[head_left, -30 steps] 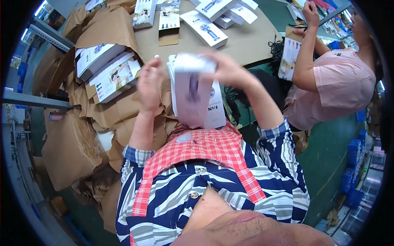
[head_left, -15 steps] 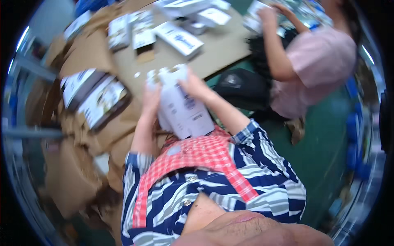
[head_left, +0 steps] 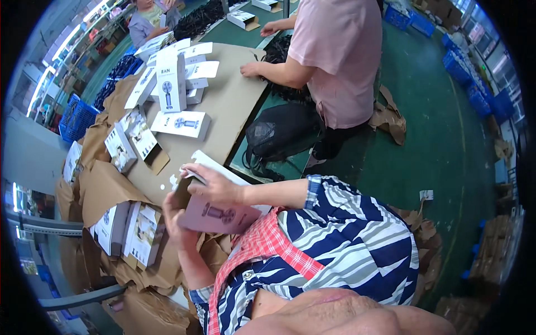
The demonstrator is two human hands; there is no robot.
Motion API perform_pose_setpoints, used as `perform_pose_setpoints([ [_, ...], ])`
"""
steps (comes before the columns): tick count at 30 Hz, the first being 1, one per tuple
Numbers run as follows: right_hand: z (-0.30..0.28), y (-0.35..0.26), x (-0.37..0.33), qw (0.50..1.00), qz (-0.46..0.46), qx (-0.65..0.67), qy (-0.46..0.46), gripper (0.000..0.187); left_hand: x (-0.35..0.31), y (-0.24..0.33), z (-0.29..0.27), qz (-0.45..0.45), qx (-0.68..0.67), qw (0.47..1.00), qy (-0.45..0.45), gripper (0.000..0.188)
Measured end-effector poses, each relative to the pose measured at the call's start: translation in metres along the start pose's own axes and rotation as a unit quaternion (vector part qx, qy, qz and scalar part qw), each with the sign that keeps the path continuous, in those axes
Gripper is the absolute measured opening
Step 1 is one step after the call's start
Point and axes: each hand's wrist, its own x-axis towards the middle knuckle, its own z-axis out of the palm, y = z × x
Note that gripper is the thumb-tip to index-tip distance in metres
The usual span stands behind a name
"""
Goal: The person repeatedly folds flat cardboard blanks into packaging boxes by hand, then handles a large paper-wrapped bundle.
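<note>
Close to my apron I hold a small carton (head_left: 220,216) printed with a handheld fan; its shaded face looks mauve. The carton is tilted, and its upper left end gapes, showing brown card inside. My left hand (head_left: 180,223) grips the lower left side, fingers curled round the edge. Across the upper edge lies my right hand (head_left: 215,187), its fingers bent over the opening and closed on the carton. Behind it, a white carton blank (head_left: 209,160) sticks out past my right hand, partly hidden. Small white scraps (head_left: 172,181) lie on the table beside the opening.
Several white fan boxes (head_left: 170,84) are piled on the brown table (head_left: 229,84). An open-ended box (head_left: 138,131) lies nearer. Brown paper wrapping (head_left: 111,178) holds more cartons at left. A black backpack (head_left: 282,134) sits right of the table, beside a co-worker in pink (head_left: 340,61).
My view has swung, showing more of the room. The carton has turned from upright to tilted, its end now gaping, and my right hand has moved over the opening. The co-worker's hand rests at the table edge.
</note>
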Motion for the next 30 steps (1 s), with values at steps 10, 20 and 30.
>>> perform_pose_setpoints([
  [10, -0.021, 0.001, 0.019, 0.848, 0.406, 0.330, -0.083, 0.033, 0.009, -0.023, 0.005, -0.023, 0.029, 0.991, 0.129, 0.056],
  [20, -0.041, 0.026, 0.015, 0.910, 0.310, 0.146, -0.235, 0.036, 0.014, -0.031, -0.006, -0.231, -0.162, 0.953, 0.109, 0.044],
  [30, -0.040, 0.007, 0.060, 0.812, 0.259, -0.164, -0.496, 0.042, 0.005, -0.033, -0.031, -0.207, -0.005, 0.978, -0.005, 0.019],
])
